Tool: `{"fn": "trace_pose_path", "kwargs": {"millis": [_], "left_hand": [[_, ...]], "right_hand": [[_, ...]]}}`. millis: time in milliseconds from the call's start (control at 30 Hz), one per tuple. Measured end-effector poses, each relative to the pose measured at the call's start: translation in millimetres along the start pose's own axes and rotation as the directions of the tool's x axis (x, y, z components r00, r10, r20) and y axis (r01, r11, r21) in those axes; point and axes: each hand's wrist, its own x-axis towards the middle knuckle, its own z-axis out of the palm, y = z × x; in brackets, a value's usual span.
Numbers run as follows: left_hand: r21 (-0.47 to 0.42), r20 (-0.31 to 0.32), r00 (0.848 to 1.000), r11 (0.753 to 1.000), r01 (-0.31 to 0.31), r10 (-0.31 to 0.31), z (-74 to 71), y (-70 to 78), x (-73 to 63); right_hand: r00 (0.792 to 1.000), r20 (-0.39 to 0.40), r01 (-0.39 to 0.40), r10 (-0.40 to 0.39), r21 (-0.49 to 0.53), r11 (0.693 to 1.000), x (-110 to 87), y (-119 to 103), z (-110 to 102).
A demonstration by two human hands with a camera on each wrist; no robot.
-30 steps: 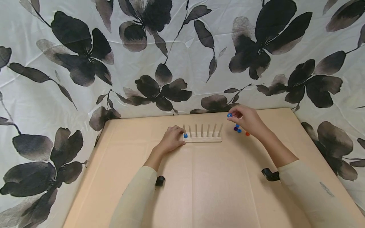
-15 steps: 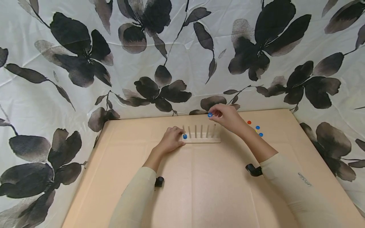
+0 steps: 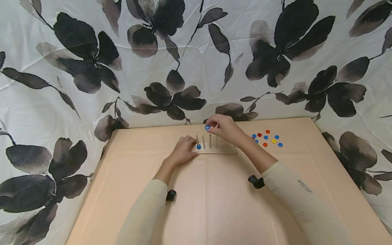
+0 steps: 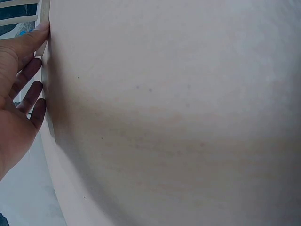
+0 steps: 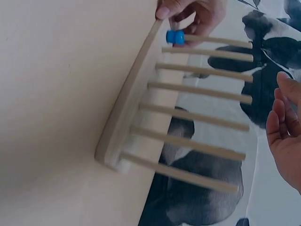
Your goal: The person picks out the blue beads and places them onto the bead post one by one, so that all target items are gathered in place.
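Near the back of the table stands a wooden peg rack [image 3: 218, 151], its upright pegs [image 5: 197, 93] in one row. My left hand [image 3: 182, 150] grips the rack's left end, thumb at the front, as the left wrist view also shows for the hand [image 4: 19, 89]. Two blue beads [image 5: 175, 37] sit low on the leftmost peg. Above the left half of the rack, my right hand [image 3: 226, 129] pinches a blue ring-shaped bead [image 3: 207, 128] between thumb and fingertips, apart from the pegs. That bead cannot be made out in the right wrist view.
To the right of the rack lie several loose beads: blue [image 3: 265, 137], red [image 3: 267, 131] and one yellow bead [image 3: 274, 141]. A flower-printed cloth [image 3: 190, 51] hangs behind the table's [image 3: 232, 197] back edge.
My right hand has carried the blue bead leftward from beside the loose beads to above the rack, uncovering more of them. The left hand stays at the rack's end.
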Motion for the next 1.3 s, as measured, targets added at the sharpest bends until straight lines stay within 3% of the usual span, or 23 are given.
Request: {"fn": "trace_pose_path", "kwargs": {"millis": [367,867,1300], "left_hand": [[-0.013,0.016,1.000,1.000,0.002,-0.002,-1.9,-0.1,-1.0],[-0.008,0.009,0.999,0.999,-0.031,0.031,-3.8,0.2,-6.6],[-0.003,0.010,1.000,1.000,-0.026,0.026,-4.2,1.6,-8.2]], "right_hand": [[0.996,0.088,0.002,0.001,-0.042,0.999,13.6,-10,24],[0.981,0.190,-0.004,0.025,-0.112,0.994,18.4,-16,39],[0.982,0.187,-0.015,0.041,-0.142,0.990,17.1,-15,46]]}}
